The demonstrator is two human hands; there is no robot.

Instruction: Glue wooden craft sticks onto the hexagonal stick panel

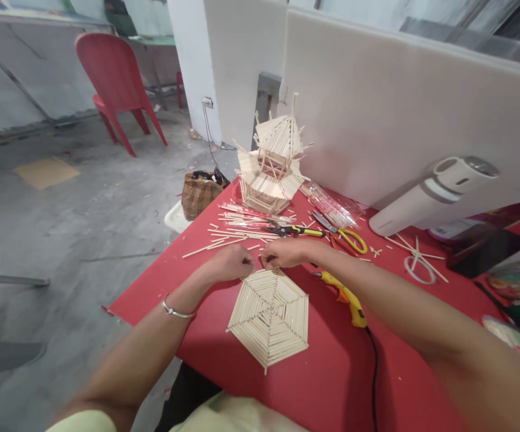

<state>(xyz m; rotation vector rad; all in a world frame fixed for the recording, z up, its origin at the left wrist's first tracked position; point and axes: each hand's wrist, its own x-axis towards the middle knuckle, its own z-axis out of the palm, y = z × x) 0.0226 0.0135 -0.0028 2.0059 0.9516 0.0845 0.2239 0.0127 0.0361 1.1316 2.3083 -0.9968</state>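
Observation:
A hexagonal panel (271, 318) of thin wooden sticks, laid in rings like a web, lies flat on the red tabletop (224, 360). At its far edge my left hand (235, 263) is closed, fingertips pinched together near the left corner. My right hand (282, 253) is closed the same way, just right of it at the same edge. Whatever lies between the fingers is too small to make out. Just right of the panel, under my right forearm, rests a yellow glue gun (345, 297) with a black cord.
Beyond my hands stands a tiered stick pagoda (271, 159). Loose sticks (224, 235), black-and-yellow pliers (298, 230), yellow-handled scissors (340, 231) and bagged sticks (329, 204) lie before it. Farther right are a white bottle (421, 198) and a tape ring (420, 271). A red chair (111, 72) stands behind.

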